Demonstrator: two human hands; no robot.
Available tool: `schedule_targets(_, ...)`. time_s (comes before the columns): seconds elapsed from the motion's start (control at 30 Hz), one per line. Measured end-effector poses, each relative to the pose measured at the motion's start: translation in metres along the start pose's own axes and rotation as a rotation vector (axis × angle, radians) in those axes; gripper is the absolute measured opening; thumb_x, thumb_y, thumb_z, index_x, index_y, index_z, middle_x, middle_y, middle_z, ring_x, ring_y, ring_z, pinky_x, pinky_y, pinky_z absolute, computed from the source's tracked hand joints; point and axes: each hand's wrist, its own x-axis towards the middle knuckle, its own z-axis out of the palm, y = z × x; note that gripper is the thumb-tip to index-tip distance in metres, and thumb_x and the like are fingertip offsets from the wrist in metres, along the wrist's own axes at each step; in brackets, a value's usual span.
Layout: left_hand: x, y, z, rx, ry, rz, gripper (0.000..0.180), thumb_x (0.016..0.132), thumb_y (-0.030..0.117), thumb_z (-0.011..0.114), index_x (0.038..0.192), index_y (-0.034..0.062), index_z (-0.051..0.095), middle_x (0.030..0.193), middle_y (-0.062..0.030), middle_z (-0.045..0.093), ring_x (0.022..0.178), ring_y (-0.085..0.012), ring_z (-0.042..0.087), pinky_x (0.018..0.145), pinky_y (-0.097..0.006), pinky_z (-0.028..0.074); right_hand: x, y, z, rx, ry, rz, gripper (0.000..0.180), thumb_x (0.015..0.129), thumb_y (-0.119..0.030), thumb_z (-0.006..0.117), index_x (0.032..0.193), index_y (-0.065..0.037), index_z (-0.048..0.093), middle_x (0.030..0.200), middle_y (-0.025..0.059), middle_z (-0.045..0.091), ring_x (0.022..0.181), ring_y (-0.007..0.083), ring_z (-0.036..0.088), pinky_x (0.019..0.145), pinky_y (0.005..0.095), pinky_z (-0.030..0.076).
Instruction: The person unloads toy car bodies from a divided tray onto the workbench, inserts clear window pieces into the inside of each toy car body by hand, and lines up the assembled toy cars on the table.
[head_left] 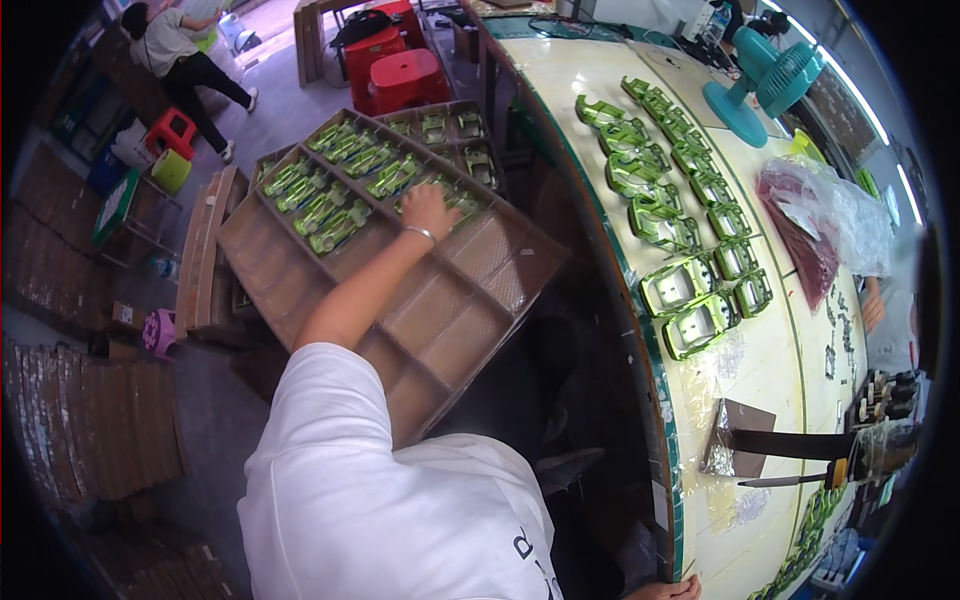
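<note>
My left hand (428,210), with a bracelet at the wrist, reaches down into a divided brown cardboard tray (290,285). Its fingers are bent around a green frame-like plastic part (462,207), and they partly hide it. Similar green parts (335,215) fill several far compartments of the tray, while the near ones show bare brown bottoms. At the lower edge, my right hand (672,590) rests on the table's edge, cut off by the picture, its visible fingers stretched out with nothing seen in them. Two rows of green frames (665,220) lie on the cream table (640,370).
A teal fan (765,80) and a plastic bag with dark red contents (810,230) stand on the table. Across it shows a co-worker's hand (873,305). Red stools (410,80) stand beyond the tray, stacked cardboard (95,420) at left. Another person (180,55) stands far left.
</note>
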Motion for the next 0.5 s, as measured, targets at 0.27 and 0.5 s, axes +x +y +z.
schedule_targets(0.27, 0.027, -0.028, 0.026, 0.006, -0.188, -0.143, 0.021, 0.072, 0.018, 0.051, 0.086, 0.0031, 0.058, 0.098, -0.0165, 0.054, 0.088, -0.0308, 0.055, 0.072, -0.04, 0.045, -0.002, 0.002, 0.003, -0.02, -0.012, 0.039, 0.042, 0.087, -0.035, 0.035, 0.07, -0.005, 0.058, 0.069, 0.0085, 0.056, 0.061, 0.0247, 0.052, 0.057, 0.0371, 0.041)
schedule_targets(0.5, 0.099, 0.019, -0.06, -0.147, 0.119, 0.074, 0.021, 0.071, 0.019, 0.05, 0.079, 0.0007, 0.056, 0.086, -0.0208, 0.055, 0.08, -0.0359, 0.054, 0.071, -0.044, 0.043, -0.002, 0.005, 0.006, -0.035, 0.003, 0.037, 0.045, 0.087, -0.037, 0.032, 0.069, -0.005, 0.058, 0.068, 0.0085, 0.056, 0.06, 0.0249, 0.052, 0.055, 0.0361, 0.041)
